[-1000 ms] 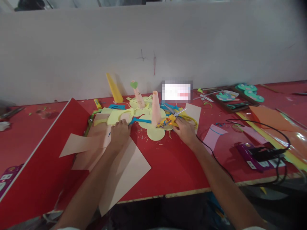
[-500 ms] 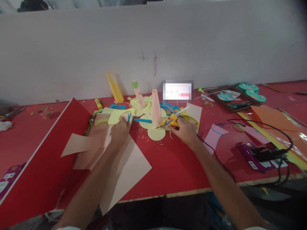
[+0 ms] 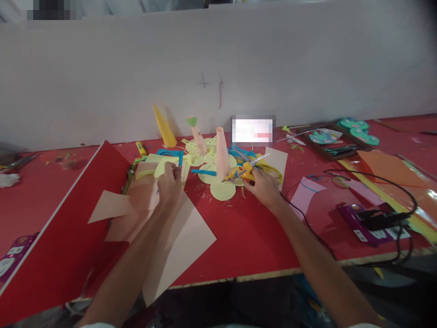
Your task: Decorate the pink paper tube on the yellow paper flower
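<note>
My left hand (image 3: 170, 186) is closed in a pinch on a blue paper strip (image 3: 180, 159) lifted over pale yellow paper pieces (image 3: 164, 166). My right hand (image 3: 262, 187) grips a yellow glue gun (image 3: 239, 172), its nozzle pointing left at the foot of a pink paper cone (image 3: 221, 152). The cone stands on yellow paper circles (image 3: 222, 190). Another blue strip (image 3: 204, 172) lies between my two hands. Scissors (image 3: 252, 159) lie just behind the glue gun.
Beige paper sheets (image 3: 177, 237) lie under my left arm on the red table (image 3: 246, 237). A red board (image 3: 68, 228) leans at the left. A yellow cone (image 3: 164, 125) and a cone with a green heart (image 3: 196, 132) stand behind. A black cable (image 3: 375, 182) and purple power strip (image 3: 368, 223) lie right.
My left hand has picked up the blue strip and raised it away from me over the yellow pieces. My right hand has closed on the glue gun and lifted it slightly.
</note>
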Action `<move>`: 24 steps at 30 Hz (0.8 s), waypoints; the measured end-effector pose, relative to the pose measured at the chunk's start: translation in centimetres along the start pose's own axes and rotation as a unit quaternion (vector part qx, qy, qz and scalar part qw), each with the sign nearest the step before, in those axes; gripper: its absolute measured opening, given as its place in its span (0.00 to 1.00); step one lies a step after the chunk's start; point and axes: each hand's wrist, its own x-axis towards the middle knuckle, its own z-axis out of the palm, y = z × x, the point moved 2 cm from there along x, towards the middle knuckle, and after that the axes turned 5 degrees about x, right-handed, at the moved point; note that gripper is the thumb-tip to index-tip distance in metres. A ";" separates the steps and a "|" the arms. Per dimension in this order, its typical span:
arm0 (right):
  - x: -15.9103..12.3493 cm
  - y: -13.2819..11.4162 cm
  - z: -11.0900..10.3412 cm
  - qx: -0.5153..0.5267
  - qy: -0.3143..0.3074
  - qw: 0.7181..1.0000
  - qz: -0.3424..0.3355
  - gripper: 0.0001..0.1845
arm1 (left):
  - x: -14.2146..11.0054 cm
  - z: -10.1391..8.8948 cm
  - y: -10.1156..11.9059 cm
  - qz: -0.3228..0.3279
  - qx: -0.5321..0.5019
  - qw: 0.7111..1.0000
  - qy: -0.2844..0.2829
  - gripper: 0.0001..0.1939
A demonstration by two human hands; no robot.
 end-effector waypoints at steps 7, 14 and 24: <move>0.1 0.1 0.0 0.007 -0.018 1.000 -0.021 0.08 | -0.6 0.5 0.7 0.043 -0.155 0.987 -0.015 0.05; 0.1 0.1 0.0 0.005 -0.035 0.999 -0.018 0.09 | -1.4 1.1 1.7 0.101 -0.282 0.952 -0.068 0.08; 0.1 0.2 -0.1 0.009 -0.032 0.999 -0.019 0.09 | -2.5 1.6 3.1 0.150 -0.291 0.930 -0.168 0.07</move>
